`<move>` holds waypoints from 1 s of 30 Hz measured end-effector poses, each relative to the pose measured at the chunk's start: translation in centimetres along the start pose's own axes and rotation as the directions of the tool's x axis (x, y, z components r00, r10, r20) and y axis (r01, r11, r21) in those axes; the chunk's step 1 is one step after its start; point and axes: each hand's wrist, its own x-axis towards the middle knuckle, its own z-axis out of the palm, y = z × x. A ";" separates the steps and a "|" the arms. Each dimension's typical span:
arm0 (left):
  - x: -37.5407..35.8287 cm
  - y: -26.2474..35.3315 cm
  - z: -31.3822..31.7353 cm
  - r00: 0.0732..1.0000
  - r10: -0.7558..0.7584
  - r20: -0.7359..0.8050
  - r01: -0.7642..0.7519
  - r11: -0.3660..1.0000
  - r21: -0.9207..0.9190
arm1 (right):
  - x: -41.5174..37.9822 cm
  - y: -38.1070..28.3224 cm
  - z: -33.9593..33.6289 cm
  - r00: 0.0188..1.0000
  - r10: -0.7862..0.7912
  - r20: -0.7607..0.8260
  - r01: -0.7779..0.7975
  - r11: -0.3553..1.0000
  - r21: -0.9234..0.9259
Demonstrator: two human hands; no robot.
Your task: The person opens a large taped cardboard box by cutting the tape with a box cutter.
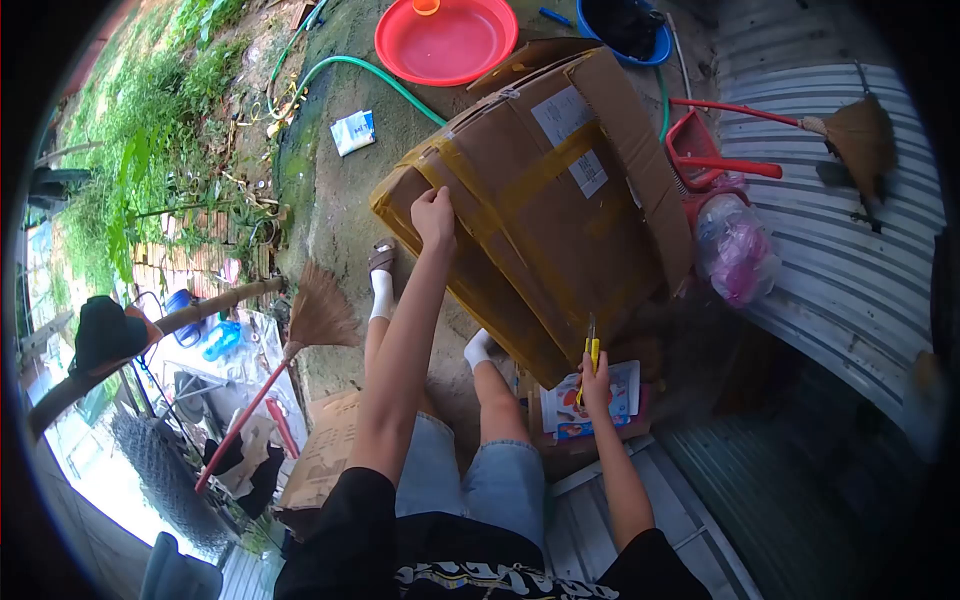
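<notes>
A large cardboard box [520,215] stands tilted before me, its seams and edges covered with yellowish-brown tape and two white labels on its face. My left hand [434,216] is closed in a fist over the taped left edge; what its fingers pinch is hidden. Near the lower corner of the box, my right hand [595,380] grips a slim yellow-handled cutter [595,350], its narrow metal tip pointing up and away from me. Under that hand lies a colourful printed sheet [622,393].
Beyond the box sit a red basin [446,50] and a blue basin [655,42], with a green hose [372,68] alongside. A red dustpan [692,145] and plastic bags [738,250] are at right. A straw broom [320,315] leans left, above a flattened carton [322,450].
</notes>
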 end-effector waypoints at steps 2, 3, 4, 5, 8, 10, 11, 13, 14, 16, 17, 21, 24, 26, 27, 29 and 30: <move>-3.1 1.6 0.9 0.997 -0.003 0.078 0.003 1.000 0.005 | 0.2 -0.3 -2.7 1.000 0.012 -0.011 -0.012 0.999 0.036; -4.0 2.2 1.0 0.995 -0.020 0.101 0.021 1.000 -0.008 | 0.3 0.0 -4.1 1.000 0.000 -0.009 0.000 1.000 0.030; -4.9 2.7 1.1 0.992 -0.036 0.124 0.039 0.999 -0.020 | 0.9 0.2 -5.2 1.000 0.010 -0.015 -0.009 0.995 0.100; -5.7 3.3 1.2 0.988 -0.053 0.147 0.058 0.998 -0.031 | 1.5 0.3 -6.0 1.000 0.021 -0.020 -0.017 0.985 0.171; -8.0 3.7 -0.2 0.976 -0.035 0.216 0.059 0.993 -0.105 | 2.4 1.4 -6.4 0.993 0.112 -0.046 -0.101 0.975 0.199; -9.1 3.4 -1.1 0.976 -0.048 0.210 0.078 0.988 -0.136 | 2.3 2.1 -5.9 0.988 0.141 -0.060 -0.131 0.981 0.144; -9.6 3.3 -1.6 0.979 -0.057 0.196 0.086 0.986 -0.145 | 2.0 2.6 -4.9 0.969 0.229 -0.087 -0.210 0.959 0.190; -11.0 3.8 -2.7 0.972 -0.092 0.214 0.133 0.973 -0.186 | 1.4 2.8 -2.2 0.942 0.320 -0.105 -0.290 0.930 0.227; -11.8 4.5 -3.1 0.962 -0.119 0.245 0.174 0.961 -0.214 | 1.0 3.0 -0.9 0.939 0.315 -0.136 -0.283 0.935 0.215; -13.2 5.8 -4.0 0.960 -0.093 0.266 0.163 0.953 -0.254 | 0.1 3.1 1.3 0.921 0.331 -0.208 -0.275 0.927 0.257; -13.8 6.1 -4.6 0.953 -0.054 0.298 0.146 0.944 -0.295 | -1.4 3.2 2.3 0.917 0.340 -0.207 -0.288 0.926 0.246; -15.6 9.9 -7.9 0.944 -0.010 0.330 0.101 0.961 -0.259 | -6.1 2.5 7.2 0.887 0.210 -0.411 -0.133 0.969 0.210; -15.8 11.9 -10.9 0.920 0.021 0.390 0.061 0.978 -0.198 | -10.7 1.5 9.9 0.934 0.288 -0.209 -0.226 0.934 0.278; -15.2 12.9 -12.4 0.904 0.110 0.413 -0.058 0.989 -0.137 | -12.9 3.7 11.3 0.947 0.294 -0.129 -0.253 0.931 0.265; -14.8 13.2 -13.1 0.878 0.183 0.443 -0.170 0.983 -0.069 | -12.9 7.2 12.3 0.964 0.255 -0.081 -0.230 0.946 0.230; -13.6 13.6 -14.4 0.844 0.214 0.492 -0.238 0.971 -0.013 | -13.8 6.7 13.0 0.978 0.208 -0.025 -0.200 0.961 0.190; -13.0 13.7 -15.1 0.803 0.229 0.550 -0.304 0.951 0.048 | -15.7 2.4 12.6 0.991 0.136 -0.015 -0.130 0.967 0.218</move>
